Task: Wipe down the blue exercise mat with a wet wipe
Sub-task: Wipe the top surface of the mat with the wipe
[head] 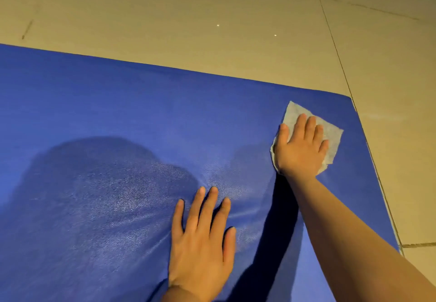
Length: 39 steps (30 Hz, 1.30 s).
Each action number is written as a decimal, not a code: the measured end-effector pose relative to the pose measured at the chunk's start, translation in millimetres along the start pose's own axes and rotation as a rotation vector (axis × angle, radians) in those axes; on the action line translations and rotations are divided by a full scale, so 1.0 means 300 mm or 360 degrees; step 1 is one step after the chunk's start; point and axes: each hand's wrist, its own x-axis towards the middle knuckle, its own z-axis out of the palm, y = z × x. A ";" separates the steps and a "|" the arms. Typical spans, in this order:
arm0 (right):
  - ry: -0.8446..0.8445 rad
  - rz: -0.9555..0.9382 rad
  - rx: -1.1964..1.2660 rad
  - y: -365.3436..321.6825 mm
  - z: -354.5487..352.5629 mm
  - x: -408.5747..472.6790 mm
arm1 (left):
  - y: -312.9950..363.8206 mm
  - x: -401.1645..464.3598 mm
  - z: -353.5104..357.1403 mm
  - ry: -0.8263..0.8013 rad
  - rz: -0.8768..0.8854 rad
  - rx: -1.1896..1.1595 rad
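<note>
**Wipe at the mat's far right corner**

Mat [106,113]: blue, lying flat on the floor [165,13]. It fills most of my view; its far edge runs aslant from upper left down to a rounded corner at the right. Pebbled texture. A patch in the middle has a wet sheen with faint streaks. My shadow falls over that same patch.

Wipe [330,136]: pale, rumpled, spread flat on the mat just inside the far right corner. Its edges stick out beyond my fingers on the far side and to the right.

Right hand [300,147]: arm stretched out, palm down on the wipe, fingers straight and close together, pressing it to the mat. Nothing curled round it; the hand is flat, not gripping.

Left hand [203,238]: nearer to me, well apart from the wipe, laid palm down on the bare mat at the edge of the wet patch. Fingers straight and a little spread. It holds nothing.

Floor: pale tiles with thin dark joints, seen beyond the mat's far edge and along its right side. A few small bright glints on the tiles.
</note>
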 end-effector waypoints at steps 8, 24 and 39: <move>-0.0112 0.0031 0.0007 -0.029 -0.039 -0.033 | -0.393 -0.066 -0.205 0.0083 -0.0570 0.0350; -0.0479 -0.1481 -0.0103 -0.788 0.098 -0.237 | -0.402 -0.065 -0.164 0.0239 -0.0530 0.0478; -0.0291 -0.1199 -0.0234 -0.710 0.114 -0.277 | -0.404 -0.059 -0.153 0.0238 -0.0517 0.0461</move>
